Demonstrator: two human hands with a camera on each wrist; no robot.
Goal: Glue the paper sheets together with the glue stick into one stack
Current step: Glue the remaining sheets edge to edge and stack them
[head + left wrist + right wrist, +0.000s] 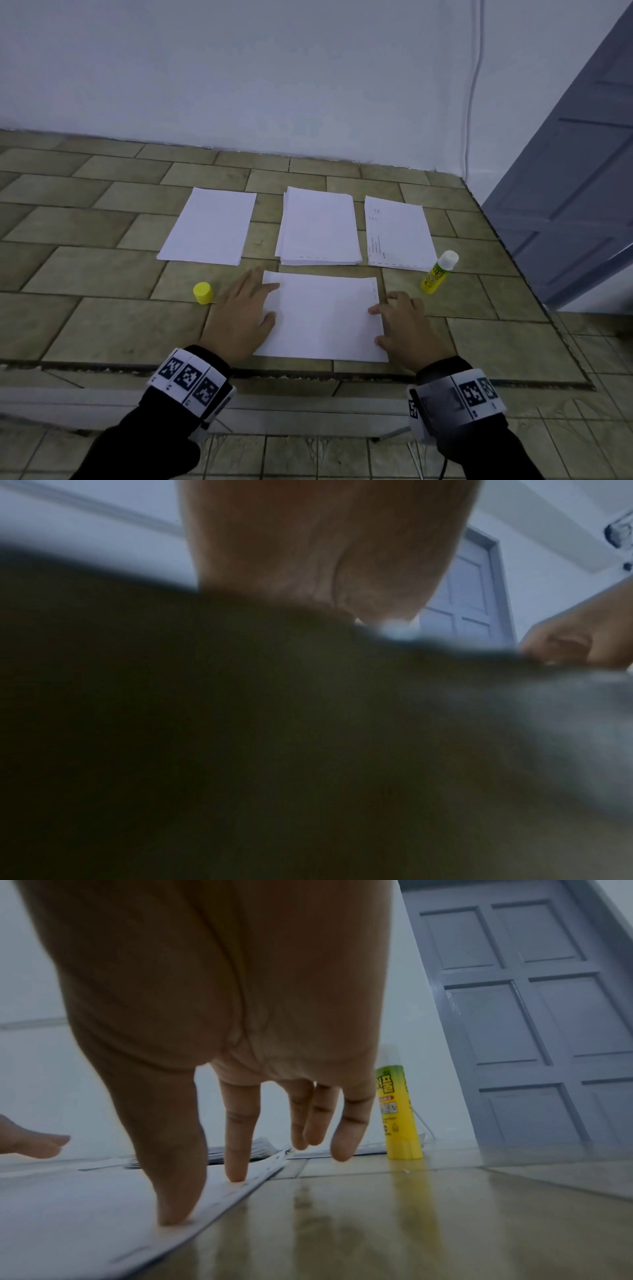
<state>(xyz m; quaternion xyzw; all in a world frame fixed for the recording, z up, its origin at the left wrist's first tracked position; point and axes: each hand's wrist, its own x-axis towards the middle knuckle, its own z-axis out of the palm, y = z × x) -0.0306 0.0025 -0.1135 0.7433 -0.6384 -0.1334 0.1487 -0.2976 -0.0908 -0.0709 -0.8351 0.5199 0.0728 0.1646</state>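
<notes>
Tiled floor [102, 274]: near sheet [322, 318] under both hands' fingers [376, 310].

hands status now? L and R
Left hand: open, fingers flat on the left edge of the near sheet.
Right hand: open, thumb and forefinger tips pressing the sheet's right edge.

So the flat rectangular white paper sheet [325, 318] up front is plain white, same as the three white paper piles [318, 228] behind it, though the right pile [397, 236] has small dark print along its left edge. The upright cylindrical glue stick [439, 272] is yellow fading to green, with a white top. Its small round plastic cap [202, 293] is solid yellow. Floor tiles [102, 267] are mottled olive-tan. The panelled door [579, 205] is grey-blue, and the wrist bands [188, 377] are white with black square codes.
</notes>
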